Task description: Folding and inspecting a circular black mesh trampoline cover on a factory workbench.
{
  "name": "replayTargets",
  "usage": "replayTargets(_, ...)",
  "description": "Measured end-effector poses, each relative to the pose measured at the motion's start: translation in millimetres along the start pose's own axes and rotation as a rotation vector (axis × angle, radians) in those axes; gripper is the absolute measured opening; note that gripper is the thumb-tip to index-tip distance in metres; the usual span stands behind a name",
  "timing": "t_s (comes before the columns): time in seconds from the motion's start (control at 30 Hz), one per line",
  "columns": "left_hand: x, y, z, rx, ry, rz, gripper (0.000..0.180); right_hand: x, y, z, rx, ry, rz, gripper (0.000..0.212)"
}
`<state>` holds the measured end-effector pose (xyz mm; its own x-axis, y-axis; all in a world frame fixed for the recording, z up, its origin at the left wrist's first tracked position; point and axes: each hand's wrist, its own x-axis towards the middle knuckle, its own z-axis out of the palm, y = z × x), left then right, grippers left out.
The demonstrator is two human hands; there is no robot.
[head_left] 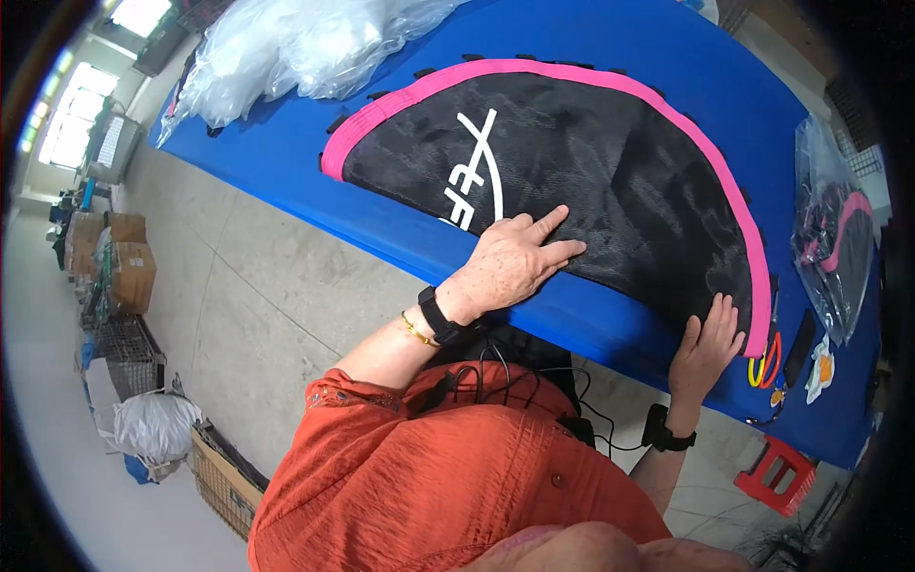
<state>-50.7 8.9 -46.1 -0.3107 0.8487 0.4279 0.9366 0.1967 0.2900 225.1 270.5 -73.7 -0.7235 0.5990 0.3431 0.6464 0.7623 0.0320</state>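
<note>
A black mesh half-round mat with a pink border and a white logo lies flat on the blue table. My left hand rests palm down on the mat's straight near edge, fingers spread. My right hand lies flat at the mat's near right corner, fingertips on the black mesh beside the pink border. Neither hand grips anything.
Clear plastic bags are piled at the table's far left. A bagged black-and-pink mat lies at the right, with scissors with yellow and orange handles near it. A red stool stands on the floor; cardboard boxes and a wire basket line the left.
</note>
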Motion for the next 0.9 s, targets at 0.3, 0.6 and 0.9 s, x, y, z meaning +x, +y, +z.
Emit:
replayTargets(0.3, 3.1, 3.3, -7.7, 0.005, -0.057, -0.037, 0.034, 2.8, -8.9, -7.1, 0.08, 0.007, 0.017, 0.061)
replayTargets(0.6, 9.2, 8.7, -9.0, 0.034, -0.115, -0.055, 0.036, 1.5, -12.3, -16.2, 0.147, 0.022, 0.03, 0.063)
replayTargets(0.9, 9.2, 7.0, -4.7, 0.085, -0.104, -0.019, 0.036, 2.3, -15.2, -17.3, 0.131, 0.05, 0.053, 0.063)
